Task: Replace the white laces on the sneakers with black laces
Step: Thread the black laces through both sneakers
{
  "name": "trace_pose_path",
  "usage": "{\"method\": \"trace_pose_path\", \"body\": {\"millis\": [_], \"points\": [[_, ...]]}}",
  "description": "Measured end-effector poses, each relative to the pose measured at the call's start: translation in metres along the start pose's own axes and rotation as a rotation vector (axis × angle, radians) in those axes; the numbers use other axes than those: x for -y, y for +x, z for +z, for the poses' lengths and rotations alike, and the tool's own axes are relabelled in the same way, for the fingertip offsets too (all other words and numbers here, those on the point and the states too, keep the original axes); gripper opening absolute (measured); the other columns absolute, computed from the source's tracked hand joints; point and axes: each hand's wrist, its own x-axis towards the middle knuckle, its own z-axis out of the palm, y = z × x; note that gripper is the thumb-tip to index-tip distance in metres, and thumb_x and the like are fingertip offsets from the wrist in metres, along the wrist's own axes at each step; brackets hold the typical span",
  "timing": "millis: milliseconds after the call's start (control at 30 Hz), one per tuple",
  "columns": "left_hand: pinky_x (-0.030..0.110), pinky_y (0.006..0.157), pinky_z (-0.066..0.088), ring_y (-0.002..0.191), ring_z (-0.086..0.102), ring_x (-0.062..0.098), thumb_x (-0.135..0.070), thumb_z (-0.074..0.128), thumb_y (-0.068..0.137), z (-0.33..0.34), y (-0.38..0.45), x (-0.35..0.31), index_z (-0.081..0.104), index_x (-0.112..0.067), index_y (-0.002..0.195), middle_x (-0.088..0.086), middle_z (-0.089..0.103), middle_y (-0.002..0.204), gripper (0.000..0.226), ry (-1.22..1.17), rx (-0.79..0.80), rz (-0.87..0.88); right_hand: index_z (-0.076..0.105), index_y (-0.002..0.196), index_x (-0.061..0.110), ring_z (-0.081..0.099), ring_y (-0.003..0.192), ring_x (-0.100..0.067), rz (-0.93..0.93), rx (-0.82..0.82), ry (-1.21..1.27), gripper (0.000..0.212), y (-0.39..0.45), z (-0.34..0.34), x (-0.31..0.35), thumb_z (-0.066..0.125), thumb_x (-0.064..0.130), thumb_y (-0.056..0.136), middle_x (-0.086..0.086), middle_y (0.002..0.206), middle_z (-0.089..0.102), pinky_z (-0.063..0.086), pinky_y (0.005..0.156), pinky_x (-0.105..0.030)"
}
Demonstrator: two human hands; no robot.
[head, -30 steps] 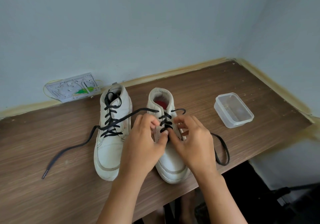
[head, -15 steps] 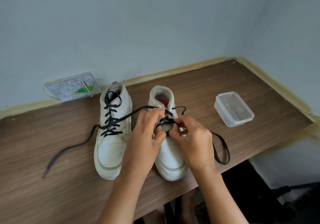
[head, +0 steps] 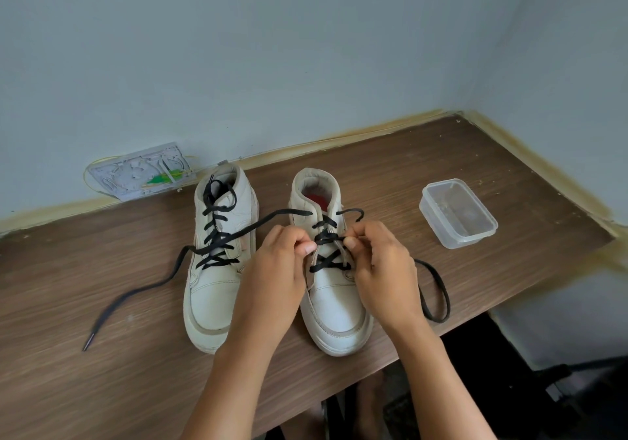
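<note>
Right sneaker [head: 334,297] beside laced left sneaker [head: 217,269]. Left hand [head: 272,280] and right hand [head: 384,269] each pinching black lace [head: 328,235] at mid eyelets. Best pulled evenly, kept flat.

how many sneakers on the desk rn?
2. One white leather sneaker sits left, fully black-laced; the other white sneaker sits beside it on the right, between both hands, partly laced. None appear hidden.

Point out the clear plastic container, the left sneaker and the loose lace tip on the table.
clear plastic container [head: 475,235], head view, on its near rim.
left sneaker [head: 210,298], head view, on its toe cap.
loose lace tip [head: 87,342], head view, on the aglet.
</note>
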Motion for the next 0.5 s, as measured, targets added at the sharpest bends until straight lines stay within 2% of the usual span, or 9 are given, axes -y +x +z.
{"method": "trace_pose_path", "body": {"millis": [67, 167, 233, 300, 400, 500], "points": [[0.037, 0.070, 0.058, 0.084, 0.060, 0.009, -0.012, 0.042, 0.097, 0.001, -0.001, 0.004, 0.055, -0.019, 0.097, -0.019, 0.049, 0.092, 0.015, -0.059, 0.037, -0.043, 0.051, 0.090, 0.030, 0.055, 0.077, 0.006, 0.028, 0.010, -0.014, 0.020, 0.000, 0.000, 0.000, 0.053, 0.011, 0.096, 0.020, 0.076, 0.057, 0.036, 0.057, -0.011], [0.037, 0.074, 0.060, 0.085, 0.062, 0.005, -0.006, 0.045, 0.098, 0.001, -0.001, 0.006, 0.055, -0.018, 0.100, -0.021, 0.053, 0.091, 0.016, -0.133, 0.028, -0.107, 0.049, 0.092, 0.031, 0.057, 0.074, 0.008, 0.041, -0.027, 0.019, 0.023, 0.000, 0.004, 0.001, 0.053, 0.008, 0.095, 0.023, 0.075, 0.059, 0.037, 0.057, -0.011], [0.034, 0.069, 0.060, 0.078, 0.064, 0.004, -0.017, 0.052, 0.098, -0.004, -0.001, 0.003, 0.058, -0.023, 0.097, -0.017, 0.060, 0.085, 0.009, -0.233, 0.021, -0.140, 0.054, 0.092, 0.028, 0.061, 0.076, 0.002, 0.041, -0.056, 0.128, 0.019, 0.000, 0.002, 0.000, 0.057, 0.010, 0.096, 0.020, 0.078, 0.063, 0.045, 0.061, -0.017], [0.034, 0.068, 0.060, 0.076, 0.066, 0.003, -0.029, 0.064, 0.090, -0.009, -0.001, 0.001, 0.064, -0.027, 0.092, -0.013, 0.066, 0.084, 0.002, -0.351, 0.053, -0.207, 0.064, 0.095, 0.027, 0.064, 0.082, 0.000, 0.047, -0.024, 0.287, 0.010, 0.000, -0.004, -0.002, 0.066, 0.017, 0.092, 0.017, 0.085, 0.067, 0.048, 0.070, -0.013], [0.040, 0.071, 0.059, 0.073, 0.068, 0.006, -0.032, 0.077, 0.079, -0.009, -0.002, 0.004, 0.071, -0.026, 0.083, -0.009, 0.069, 0.083, 0.010, -0.339, 0.042, -0.257, 0.073, 0.098, 0.020, 0.065, 0.088, -0.001, 0.084, 0.077, 0.355, 0.018, -0.002, -0.010, -0.007, 0.078, 0.022, 0.081, 0.010, 0.096, 0.068, 0.049, 0.077, -0.011], [0.040, 0.070, 0.056, 0.072, 0.067, 0.012, -0.029, 0.072, 0.084, -0.002, -0.003, 0.003, 0.067, -0.025, 0.079, -0.008, 0.065, 0.081, 0.008, -0.263, 0.007, -0.232, 0.073, 0.085, 0.022, 0.066, 0.084, -0.005, 0.149, 0.023, 0.382, 0.010, -0.003, -0.004, -0.004, 0.079, 0.015, 0.080, 0.010, 0.089, 0.068, 0.051, 0.076, -0.017]]}}
